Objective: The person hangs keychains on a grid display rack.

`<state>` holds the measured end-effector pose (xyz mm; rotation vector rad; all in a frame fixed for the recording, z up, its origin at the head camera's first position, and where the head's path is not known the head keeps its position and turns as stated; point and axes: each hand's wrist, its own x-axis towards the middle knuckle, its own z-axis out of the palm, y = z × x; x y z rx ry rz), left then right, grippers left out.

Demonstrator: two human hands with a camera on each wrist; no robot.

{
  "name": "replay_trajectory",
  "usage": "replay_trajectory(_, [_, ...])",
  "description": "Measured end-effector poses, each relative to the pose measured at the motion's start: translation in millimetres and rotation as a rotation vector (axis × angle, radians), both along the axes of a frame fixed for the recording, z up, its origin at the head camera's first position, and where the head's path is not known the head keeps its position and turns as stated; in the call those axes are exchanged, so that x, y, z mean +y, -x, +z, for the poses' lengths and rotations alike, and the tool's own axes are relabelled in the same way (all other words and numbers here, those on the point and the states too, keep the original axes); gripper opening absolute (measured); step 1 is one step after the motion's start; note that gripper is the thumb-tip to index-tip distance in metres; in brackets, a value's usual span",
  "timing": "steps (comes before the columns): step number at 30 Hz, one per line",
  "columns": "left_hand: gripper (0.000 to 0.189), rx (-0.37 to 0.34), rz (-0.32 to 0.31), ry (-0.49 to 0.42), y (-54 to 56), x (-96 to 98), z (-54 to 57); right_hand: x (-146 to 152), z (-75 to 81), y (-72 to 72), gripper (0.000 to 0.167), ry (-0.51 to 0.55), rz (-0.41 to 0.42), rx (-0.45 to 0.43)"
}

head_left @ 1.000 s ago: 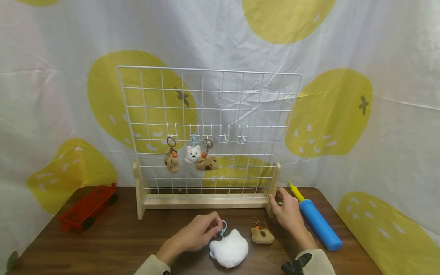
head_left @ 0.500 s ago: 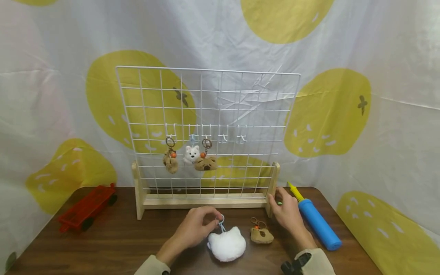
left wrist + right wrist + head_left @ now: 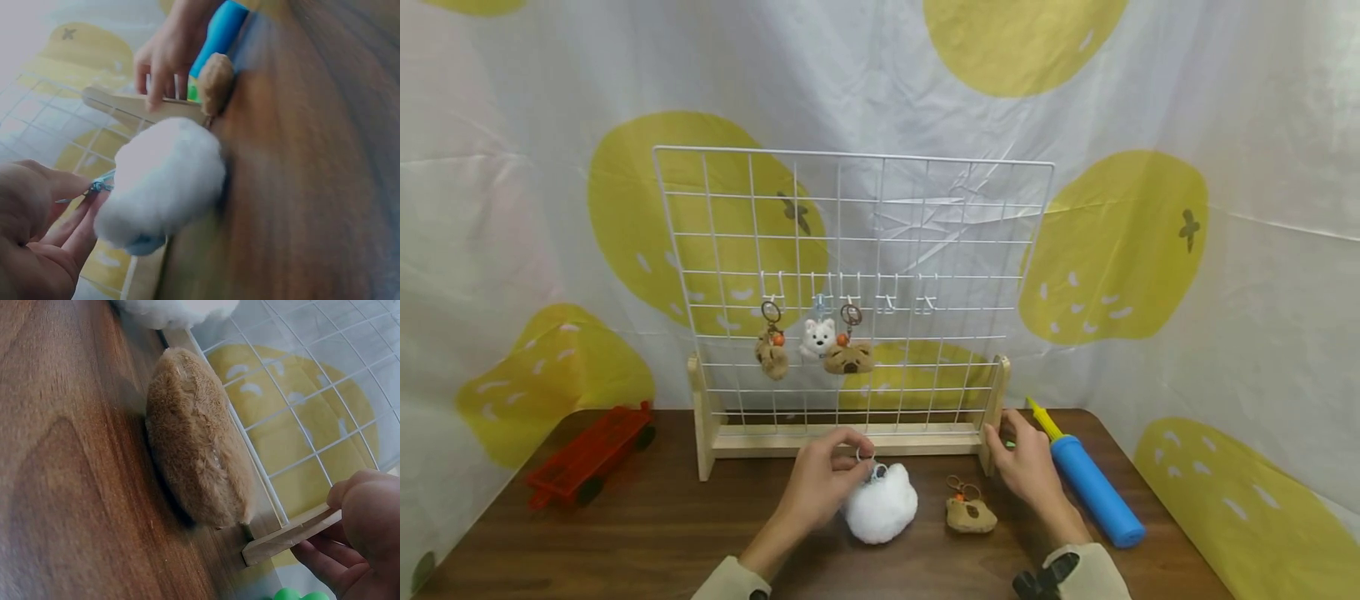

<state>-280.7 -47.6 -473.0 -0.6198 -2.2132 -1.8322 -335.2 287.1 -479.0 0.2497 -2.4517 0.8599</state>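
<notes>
My left hand [image 3: 820,483] pinches the pale blue clasp and ring of a white plush keychain [image 3: 883,507]. The fluffy body hangs low over the wooden table, and whether it touches the wood I cannot tell. In the left wrist view, the thumb and fingers meet at the light blue clasp [image 3: 102,184]. My right hand [image 3: 1028,457] holds the right wooden post [image 3: 996,408] of a white wire grid rack [image 3: 880,200]; thumb and fingers lie on either side of it in the right wrist view. A brown plush keychain [image 3: 197,440] lies on the table between the hands.
Several white hooks [image 3: 925,305] line the grid. A brown keychain [image 3: 772,357], a white dog keychain [image 3: 819,337] and a brown bear keychain [image 3: 849,358] hang there. A red toy cart [image 3: 591,454] stands left; a blue pump [image 3: 1097,492] with yellow nozzle lies right.
My left hand has moved forward and slightly left toward the rack, bringing the white plush keychain along by its ring. The right hand stays on the post.
</notes>
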Motion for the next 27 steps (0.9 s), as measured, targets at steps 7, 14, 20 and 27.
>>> replay_trajectory(7, [0.019, -0.013, 0.010, -0.034, -2.6, -0.7, 18.7, -1, 0.3, 0.2, 0.017, 0.009, 0.002, -0.003])
replay_trajectory(14, [0.020, 0.101, 0.045, -0.082, -5.3, 1.2, 44.9, -1, -0.5, 0.7, 0.017, 0.010, 0.001, -0.002])
replay_trajectory(20, [0.032, 0.140, 0.097, -0.145, -7.4, 5.9, 69.1, -3, -0.1, 0.6, 0.019, 0.011, 0.003, -0.011])
replay_trajectory(27, [0.035, 0.153, 0.166, -0.276, -7.8, 18.8, 93.3, -2, -0.3, -0.3, 0.021, 0.013, -0.001, -0.015])
